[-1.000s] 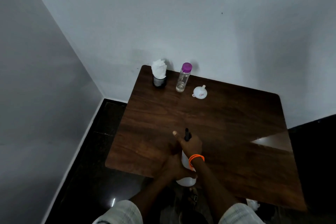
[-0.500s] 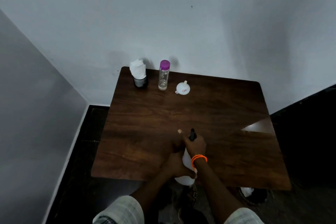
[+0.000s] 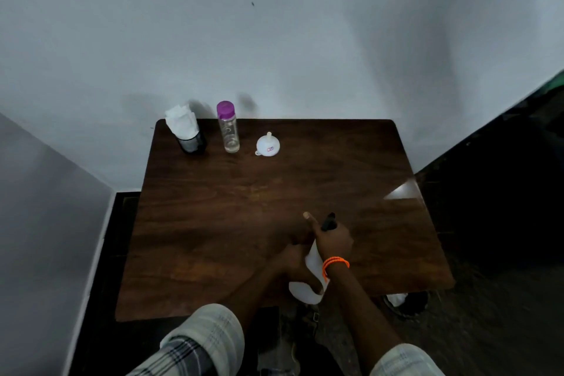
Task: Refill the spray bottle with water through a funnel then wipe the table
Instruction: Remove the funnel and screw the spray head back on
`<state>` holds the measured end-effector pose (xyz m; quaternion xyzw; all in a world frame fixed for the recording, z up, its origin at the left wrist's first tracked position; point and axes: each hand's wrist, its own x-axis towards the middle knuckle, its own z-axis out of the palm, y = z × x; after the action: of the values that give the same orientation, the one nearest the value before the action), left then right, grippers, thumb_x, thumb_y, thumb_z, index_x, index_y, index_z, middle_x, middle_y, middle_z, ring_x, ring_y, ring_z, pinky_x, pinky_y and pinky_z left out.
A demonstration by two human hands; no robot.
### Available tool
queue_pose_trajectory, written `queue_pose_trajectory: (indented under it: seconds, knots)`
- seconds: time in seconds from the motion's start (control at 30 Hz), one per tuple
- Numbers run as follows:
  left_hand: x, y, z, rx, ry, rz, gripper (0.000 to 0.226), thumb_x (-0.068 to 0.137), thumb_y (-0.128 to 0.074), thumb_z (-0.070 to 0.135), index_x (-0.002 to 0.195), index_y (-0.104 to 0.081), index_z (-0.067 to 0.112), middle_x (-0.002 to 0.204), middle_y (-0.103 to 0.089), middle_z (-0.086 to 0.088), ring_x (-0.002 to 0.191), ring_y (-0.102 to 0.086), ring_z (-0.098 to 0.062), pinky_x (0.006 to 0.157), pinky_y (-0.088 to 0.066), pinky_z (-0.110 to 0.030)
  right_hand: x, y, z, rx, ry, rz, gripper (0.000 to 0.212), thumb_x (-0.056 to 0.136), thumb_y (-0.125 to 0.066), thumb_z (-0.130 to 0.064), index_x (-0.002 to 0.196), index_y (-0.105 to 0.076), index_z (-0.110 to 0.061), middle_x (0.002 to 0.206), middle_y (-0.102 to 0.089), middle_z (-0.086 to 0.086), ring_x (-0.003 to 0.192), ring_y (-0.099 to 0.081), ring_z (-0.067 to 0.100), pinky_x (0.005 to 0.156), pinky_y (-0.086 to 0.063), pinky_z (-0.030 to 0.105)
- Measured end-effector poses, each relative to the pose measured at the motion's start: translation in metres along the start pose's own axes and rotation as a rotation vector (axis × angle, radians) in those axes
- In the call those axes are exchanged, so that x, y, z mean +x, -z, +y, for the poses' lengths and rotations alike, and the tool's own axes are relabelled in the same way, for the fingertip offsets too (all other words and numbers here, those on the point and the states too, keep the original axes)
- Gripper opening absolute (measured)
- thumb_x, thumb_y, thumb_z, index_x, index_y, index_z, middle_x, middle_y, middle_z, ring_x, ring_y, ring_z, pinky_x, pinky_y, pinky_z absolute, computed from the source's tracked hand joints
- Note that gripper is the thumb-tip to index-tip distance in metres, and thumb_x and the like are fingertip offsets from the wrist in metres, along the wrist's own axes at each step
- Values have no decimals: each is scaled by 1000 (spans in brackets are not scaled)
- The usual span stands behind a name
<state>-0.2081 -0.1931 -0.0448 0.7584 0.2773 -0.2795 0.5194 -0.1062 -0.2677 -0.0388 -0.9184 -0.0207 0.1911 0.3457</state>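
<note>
At the far left corner of the surface (image 3: 213,223), a dark holder stuffed with white tissues (image 3: 183,128) is seen, then a clear water bottle (image 3: 229,128) with a purple cap, then a small white funnel (image 3: 268,146) lying with its spout up — all three untouched and in the same order as a second ago, though the view has swung so that they now sit more squarely ahead. Near the front edge, the white spray bottle (image 3: 308,287) is held tilted, partly over the edge. Its body is gripped by the left hand (image 3: 294,262), fingers wrapped around it. Its black spray head (image 3: 329,222) is clasped by the right hand (image 3: 334,241), thumb raised, an orange band at the wrist. Across the earlier views this two-handed hold is kept almost unchanged — little progress can be read from it. The head is judged to be in the course of being unscrewed; whether it is loose cannot be told. Filling and wiping are not yet begun.
</note>
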Motion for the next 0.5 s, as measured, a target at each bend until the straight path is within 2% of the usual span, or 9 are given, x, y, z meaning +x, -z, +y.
queue_pose_trajectory:
  seconds: [0.1,0.17,0.27,0.37,0.43,0.5]
  knots:
    - [4,0,8,70,3,-38,100,66,-92,35,151,-39,29,155,-44,-6,141,-45,-27,116,-40,-39,6,2,9,60,-87,-31,61,71,-75,-72,67,-60,-13,69,-66,4,73,-67,26,72,-55,37]
    - [9,1,9,97,3,-44,96,73,-90,29,153,-38,25,157,-41,-7,144,-41,-27,119,-36,-39,7,4,13,91,-124,-19,63,69,-75,-74,75,-65,-12,74,-69,5,78,-69,25,76,-57,39]
    - [18,3,12,142,20,-84,99,74,-89,30,156,-33,22,160,-35,-7,147,-36,-27,121,-31,-40,7,8,11,71,-125,21,68,71,-73,-75,86,-69,-9,82,-71,8,82,-70,28,74,-55,36]
    - [22,3,17,178,64,-173,86,87,-80,31,155,-33,7,159,-36,-13,147,-35,-27,119,-27,-35,9,11,9,42,-172,36,73,69,-71,-78,84,-69,-7,85,-72,12,84,-70,33,69,-48,33]
    - [27,3,19,190,28,-153,92,81,-84,37,154,-35,11,159,-37,-13,146,-36,-27,119,-28,-38,11,11,8,52,-180,52,77,66,-68,-83,84,-69,-9,85,-72,11,84,-71,33,71,-54,36]
    - [34,2,17,181,-10,-94,108,66,-92,41,155,-34,24,161,-35,-9,147,-36,-29,121,-30,-42,11,13,3,78,-165,55,74,67,-71,-79,86,-69,-8,85,-72,11,85,-71,33,75,-57,39]
